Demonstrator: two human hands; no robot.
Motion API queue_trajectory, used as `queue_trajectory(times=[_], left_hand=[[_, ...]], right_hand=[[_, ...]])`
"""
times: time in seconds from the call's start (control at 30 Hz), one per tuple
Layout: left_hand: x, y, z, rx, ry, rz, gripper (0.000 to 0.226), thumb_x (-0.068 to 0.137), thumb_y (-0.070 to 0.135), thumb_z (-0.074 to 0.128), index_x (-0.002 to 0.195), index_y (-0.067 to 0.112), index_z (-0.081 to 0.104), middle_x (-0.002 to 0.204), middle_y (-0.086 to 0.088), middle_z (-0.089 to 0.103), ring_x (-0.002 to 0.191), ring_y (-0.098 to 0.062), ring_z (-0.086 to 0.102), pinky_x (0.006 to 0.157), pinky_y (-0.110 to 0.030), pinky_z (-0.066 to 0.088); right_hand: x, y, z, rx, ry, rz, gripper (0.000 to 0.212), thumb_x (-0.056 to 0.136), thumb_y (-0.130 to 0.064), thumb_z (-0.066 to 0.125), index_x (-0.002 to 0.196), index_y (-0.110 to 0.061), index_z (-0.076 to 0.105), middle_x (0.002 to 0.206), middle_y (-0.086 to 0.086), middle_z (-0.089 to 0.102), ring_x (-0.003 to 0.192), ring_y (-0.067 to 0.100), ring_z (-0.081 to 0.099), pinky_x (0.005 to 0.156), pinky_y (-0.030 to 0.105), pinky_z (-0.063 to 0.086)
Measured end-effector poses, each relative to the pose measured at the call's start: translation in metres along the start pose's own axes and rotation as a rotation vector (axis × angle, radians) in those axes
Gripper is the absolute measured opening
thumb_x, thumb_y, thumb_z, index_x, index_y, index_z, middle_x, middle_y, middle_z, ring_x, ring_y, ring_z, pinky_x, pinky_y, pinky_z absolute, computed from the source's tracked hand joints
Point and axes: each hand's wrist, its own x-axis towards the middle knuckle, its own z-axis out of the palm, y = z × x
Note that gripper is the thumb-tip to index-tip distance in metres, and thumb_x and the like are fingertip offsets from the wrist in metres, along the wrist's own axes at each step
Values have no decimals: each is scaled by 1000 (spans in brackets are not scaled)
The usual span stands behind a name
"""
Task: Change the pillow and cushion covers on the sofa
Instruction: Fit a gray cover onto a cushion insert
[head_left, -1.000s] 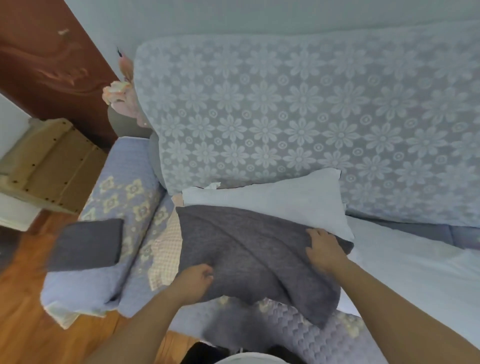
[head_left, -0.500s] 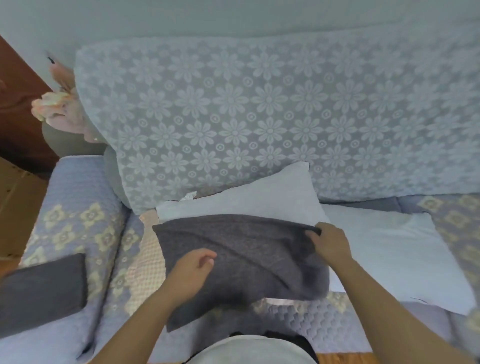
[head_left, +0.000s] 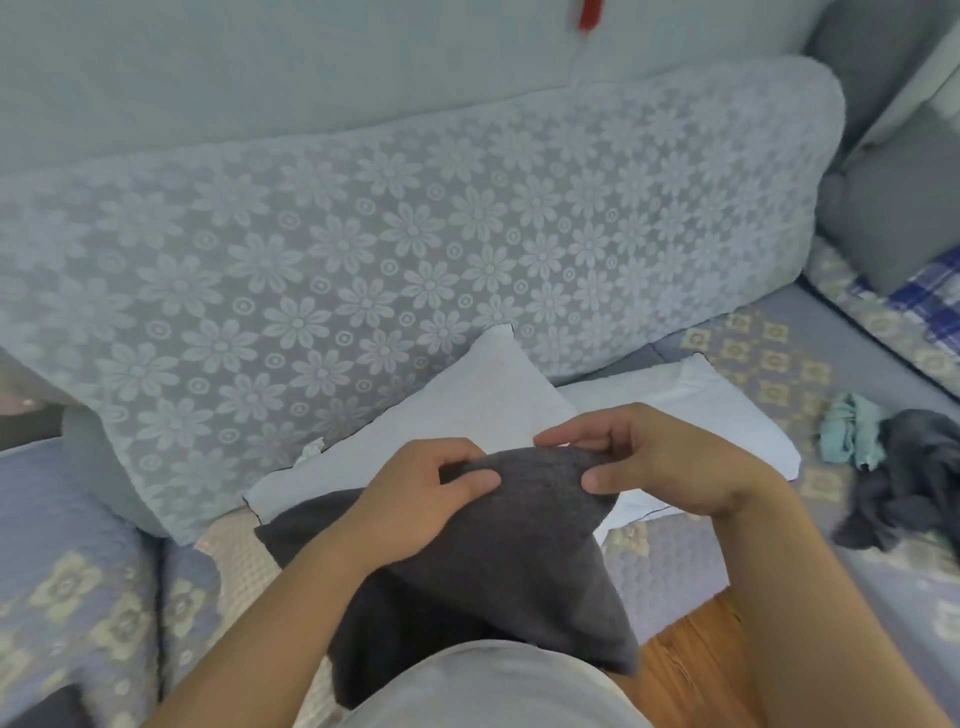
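A dark grey cushion cover (head_left: 524, 551) hangs in front of me, lifted off the sofa seat. My left hand (head_left: 415, 499) pinches its top edge from the left, and my right hand (head_left: 654, 462) pinches the same edge from the right. Behind the cover lies a bare white pillow insert (head_left: 467, 410), leaning against the sofa back. A second white insert (head_left: 727, 415) lies flat to its right on the seat.
The sofa back carries a pale floral lace cover (head_left: 363, 270). A heap of dark and teal fabric (head_left: 904, 462) lies on the seat at the right. A grey cushion (head_left: 893, 208) stands at the far right. Wooden floor (head_left: 680, 670) shows below.
The cover has been lifted off the white insert and bunched up toward me. Both hands have come together at its top edge. My view has swung to the right.
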Motion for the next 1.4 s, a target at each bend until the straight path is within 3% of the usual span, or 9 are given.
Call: queue_trajectory(times=[0.17,0.33,0.5,0.6,0.67,0.9,0.97,1.13,1.4], left_hand=[[-11,-31,-18,125,-201,-78,22,96,37,66,76,31,65,70,23,63,66,3,56,65,-15,40],[-35,-138,-58,334,-103,-355,31,94,43,67,74,20,66,72,7,67,72,-10,62,71,-30,48],[-79,-172,-96,6,186,-529,27,82,36,83,78,10,75,80,-9,74,79,-27,71,73,-36,51],[-82,-144,-102,-437,307,-439,35,80,52,74,91,18,81,98,-12,77,95,-26,72,87,-36,54],[-81,-122,-101,-625,347,-415,36,99,40,56,97,14,81,110,-16,75,105,-26,70,97,-39,52],[-81,-70,-90,-769,249,-382,44,109,25,39,105,9,80,117,-13,74,110,-21,71,96,-33,50],[-78,-59,-81,-798,282,-386,47,109,32,38,107,9,79,116,-11,75,111,-21,70,97,-34,50],[-69,-32,-52,-880,378,-370,62,107,46,32,103,6,79,109,-13,76,104,-21,73,94,-36,53],[-80,-20,-26,-814,460,-304,35,109,33,39,121,16,67,113,-14,73,104,-20,71,96,-38,54]], right_hand=[[11,-12,21,40,524,-117,26,93,2,63,106,-17,75,96,11,76,86,17,71,73,24,56],[26,-10,-5,246,1028,-172,26,97,0,57,104,-20,73,100,6,71,82,15,66,63,25,54],[51,23,-29,129,1231,44,33,93,0,54,108,-24,69,108,5,65,93,22,64,88,41,57],[71,33,-24,79,1244,122,32,90,-4,51,105,-28,68,107,6,65,104,34,64,92,54,56],[82,32,-19,5,1237,127,33,87,-10,51,108,-29,68,107,7,65,106,34,63,94,53,55],[100,27,-3,-375,1151,261,41,88,-10,52,127,-17,63,123,19,63,118,41,54,102,50,47],[103,15,25,-594,1029,161,36,90,-15,58,126,-17,63,123,16,62,119,37,54,102,44,42],[92,-24,140,-423,437,-201,7,88,-24,71,94,-27,69,90,-16,68,90,-2,62,83,14,46],[97,5,171,-561,436,-480,22,91,-25,70,111,-31,68,103,-15,54,92,3,58,78,19,50]])
